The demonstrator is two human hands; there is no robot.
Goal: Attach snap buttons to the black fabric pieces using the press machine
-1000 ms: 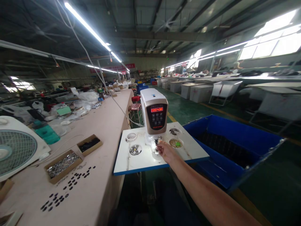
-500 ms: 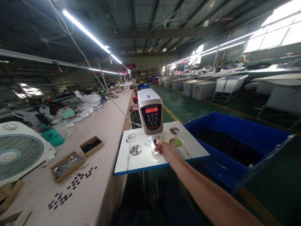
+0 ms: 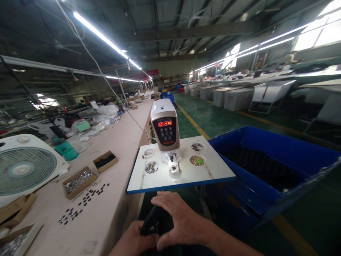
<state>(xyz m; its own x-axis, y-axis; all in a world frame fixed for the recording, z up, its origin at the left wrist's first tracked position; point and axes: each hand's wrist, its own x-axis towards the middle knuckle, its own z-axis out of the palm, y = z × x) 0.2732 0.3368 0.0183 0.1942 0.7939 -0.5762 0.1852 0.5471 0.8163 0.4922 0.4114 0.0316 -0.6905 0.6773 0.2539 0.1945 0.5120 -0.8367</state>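
At the bottom centre is a black fabric item (image 3: 154, 224) with small light lettering, its lower part hidden by the hands. My left hand (image 3: 134, 240) grips it from the left, thumb lying across its front. Curved around its upper right side is my right hand (image 3: 183, 222), with thumb and fingers wide apart; whether the fingertips press on it I cannot tell. Beyond them stands a white and gold press machine (image 3: 165, 126) with a lit red display reading 000438. Its lit lower die (image 3: 173, 169) is in plain view, with no hand at it.
The machine's white tabletop (image 3: 153, 181) has cups of metal parts (image 3: 151, 167) and brass pieces (image 3: 196, 161). A blue bin (image 3: 269, 142) stands on the right. On the long left table are small cardboard boxes (image 3: 80, 181), scattered black discs (image 3: 70, 216) and a fan (image 3: 26, 167).
My right hand has left the machine's die and come down to the black fabric item. My left hand and the item have come into view. The display reads the same.
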